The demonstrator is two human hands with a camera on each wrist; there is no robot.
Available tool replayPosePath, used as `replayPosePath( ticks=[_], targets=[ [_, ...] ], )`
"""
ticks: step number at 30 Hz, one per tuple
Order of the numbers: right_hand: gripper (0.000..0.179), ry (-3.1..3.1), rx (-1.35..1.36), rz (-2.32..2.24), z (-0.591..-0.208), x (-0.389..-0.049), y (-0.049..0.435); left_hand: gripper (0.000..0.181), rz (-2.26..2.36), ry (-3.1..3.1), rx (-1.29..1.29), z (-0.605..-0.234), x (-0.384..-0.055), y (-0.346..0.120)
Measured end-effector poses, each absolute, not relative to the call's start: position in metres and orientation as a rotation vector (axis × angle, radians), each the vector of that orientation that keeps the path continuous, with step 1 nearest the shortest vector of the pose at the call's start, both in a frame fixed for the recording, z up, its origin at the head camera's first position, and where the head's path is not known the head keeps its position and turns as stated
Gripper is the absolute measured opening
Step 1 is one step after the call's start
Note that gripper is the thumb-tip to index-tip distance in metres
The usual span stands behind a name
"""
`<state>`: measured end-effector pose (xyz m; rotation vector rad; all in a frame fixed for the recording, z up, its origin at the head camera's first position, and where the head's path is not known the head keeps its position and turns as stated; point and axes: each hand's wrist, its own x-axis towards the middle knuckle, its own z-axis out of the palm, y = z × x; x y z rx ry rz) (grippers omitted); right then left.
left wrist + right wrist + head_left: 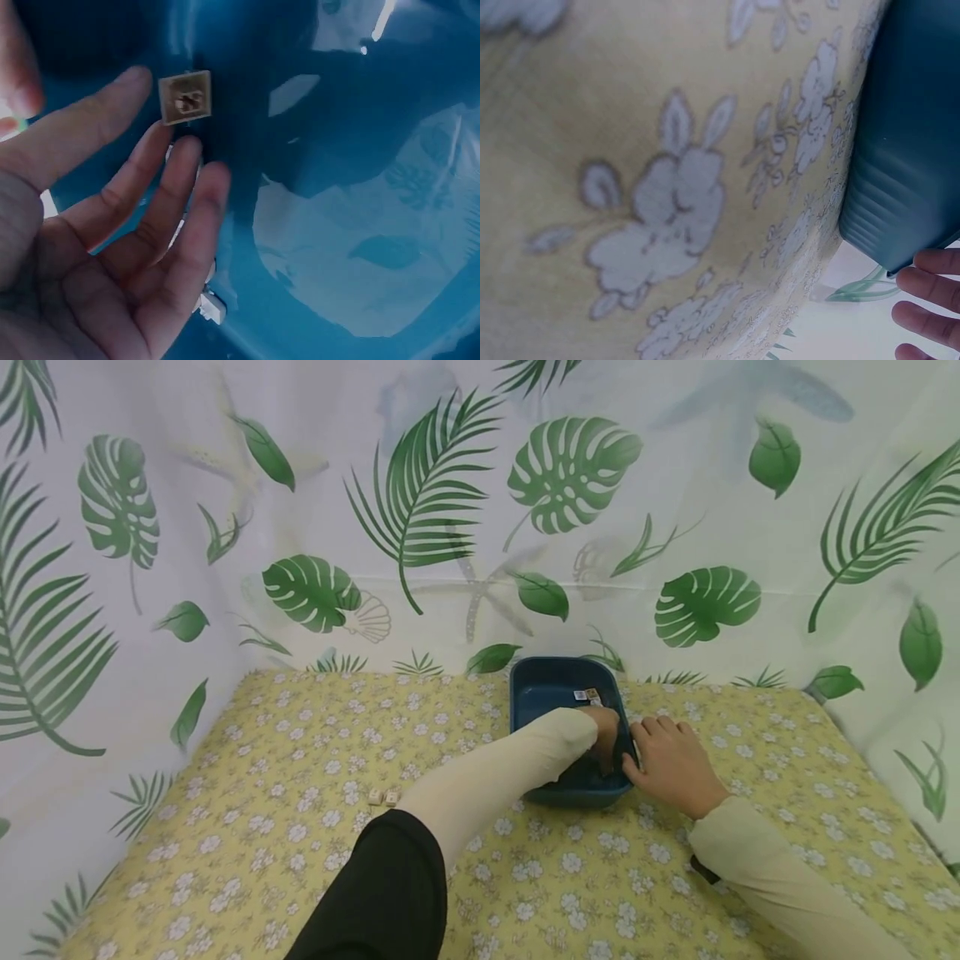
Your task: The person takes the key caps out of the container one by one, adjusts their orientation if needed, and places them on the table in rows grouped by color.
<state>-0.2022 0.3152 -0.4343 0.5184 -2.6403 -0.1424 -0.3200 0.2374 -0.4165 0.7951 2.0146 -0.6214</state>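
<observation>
A deep blue plastic basin [525, 693] stands on the flowered cloth. My left hand [606, 739] reaches down inside it. In the left wrist view, that left hand [112, 217] has its thumb and fingers loosely bent beside a square keycap [185, 97], hollow side showing; the index fingertip is at its corner, with no grip to be seen. More small keycaps [592, 693] lie near the basin's far right wall, and a white one [212, 307] shows past the fingers. My right hand [671, 764] rests against the basin's right rim, fingers [926, 322] spread and fairly straight.
Two pale keycaps [383, 797] lie side by side on the yellow flowered cloth [300, 860], left of the basin and near the left sleeve. Behind the basin hangs a white leaf-print curtain [465, 527], with another stretch along the left side.
</observation>
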Motion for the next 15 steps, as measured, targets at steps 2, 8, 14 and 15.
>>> replayPosePath(
  ticks=[2,8,14,15],
  targets=[
    [0.028,-2.635,0.519,-0.140,-0.434,-0.202,0.315,0.050,-0.557,2.059,0.746,-0.413,-0.314,0.233],
    [0.027,-2.626,0.517,-0.114,-0.432,-0.201,0.313,0.047,-0.194,2.292,0.765,-0.415,-0.312,0.219],
    [0.029,-2.637,0.520,-0.117,-0.433,-0.200,0.315,0.037,-0.205,2.362,0.780,-0.425,-0.315,0.223],
    [0.030,-2.634,0.522,-0.120,-0.433,-0.200,0.315,0.035,-0.191,2.361,0.782,-0.427,-0.316,0.223]
  ],
)
